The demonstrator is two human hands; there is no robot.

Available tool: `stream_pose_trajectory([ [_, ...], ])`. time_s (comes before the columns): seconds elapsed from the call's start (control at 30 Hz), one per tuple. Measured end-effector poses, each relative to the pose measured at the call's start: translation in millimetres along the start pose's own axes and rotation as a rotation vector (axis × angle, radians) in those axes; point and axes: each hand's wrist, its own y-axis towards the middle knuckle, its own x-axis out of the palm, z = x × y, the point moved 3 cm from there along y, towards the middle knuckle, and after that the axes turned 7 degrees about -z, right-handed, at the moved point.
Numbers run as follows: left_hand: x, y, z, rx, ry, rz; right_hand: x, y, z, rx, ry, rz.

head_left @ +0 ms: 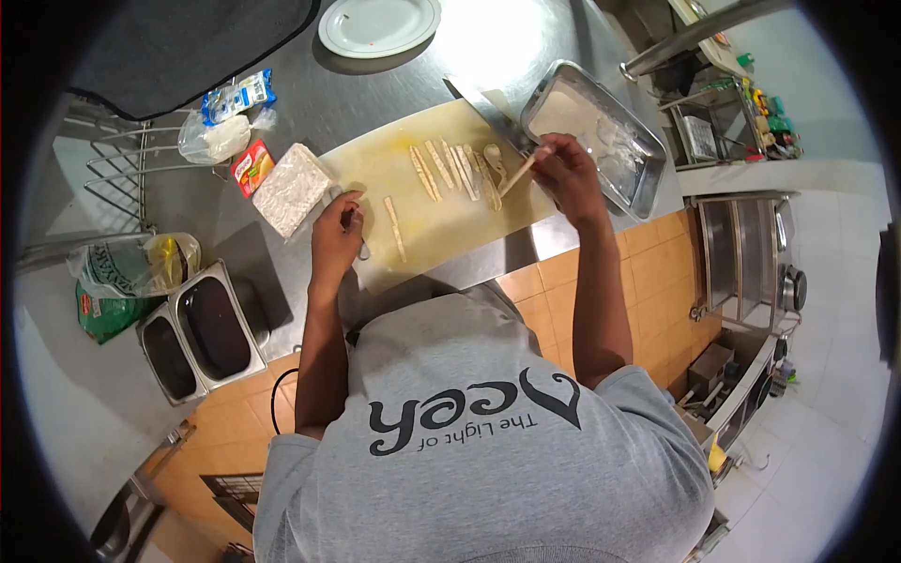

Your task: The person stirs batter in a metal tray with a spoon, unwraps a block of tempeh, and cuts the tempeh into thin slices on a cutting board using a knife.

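Note:
My right hand [570, 178] pinches a thin pale strip [517, 175] at the right edge of the cutting board [361, 281], beside the metal tray. My left hand [337, 235] is at the board's left edge with its fingers curled; a greyish, narrow object [364, 251] shows by them, partly hidden. Close to that hand lies a white, grainy block that looks like tempeh [292, 190]. A single cut strip [395, 229] lies just right of the left hand. Several more strips [441, 165] lie side by side across the board, the rightmost ones bent.
A metal tray [650, 188] with white, floury contents stands right of the board. A large knife [485, 110] lies along the board's far right edge. Farther back is a white plate [379, 51]. Packets [238, 97] lie at left; two metal containers [218, 324] stand below them.

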Motion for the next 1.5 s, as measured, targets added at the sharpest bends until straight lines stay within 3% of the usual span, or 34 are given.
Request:
stream_pose_trajectory([
  [0.17,13.6,-5.5,6.2,-0.076,0.109,0.119,-5.4,15.5,-12.6,-0.023,-0.162,-0.130],
  [0.43,31.9,-22.3,34.7,-0.156,0.110,0.199,99.8,40.7,35.3,0.117,-0.077,-0.617],
  [0.53,43.4,-31.7,47.0,-0.153,0.168,0.207,117.0,43.7,45.4,-0.371,-0.791,-0.714],
  [0.63,49.9,-41.1,61.7,-0.264,0.501,0.235,101.0,45.3,35.6,-0.466,-0.630,-0.518],
  [0.67,52.3,-44.9,62.2,-0.300,0.496,0.225,88.0,42.6,26.6,-0.380,-0.623,-0.490],
  [0.77,60.4,-52.2,63.0,-0.229,0.546,0.284,50.3,33.6,11.4,-0.350,-0.733,-0.425],
  [0.97,48.4,-54.5,50.6,-0.311,0.493,0.274,5.8,-1.0,1.3,-0.309,-0.748,-0.346],
  [1.07,36.5,-49.7,51.7,-0.304,0.434,0.293,-14.6,-13.3,-0.3,-0.568,-1.092,-0.205],
  [1.17,28.6,-34.1,69.2,-0.361,0.138,0.276,-34.7,-27.9,12.1,-0.471,-1.196,-0.156],
  [1.5,48.5,5.8,78.6,-0.255,0.500,0.119,-38.7,-33.0,20.6,-0.426,-1.144,-0.029],
])
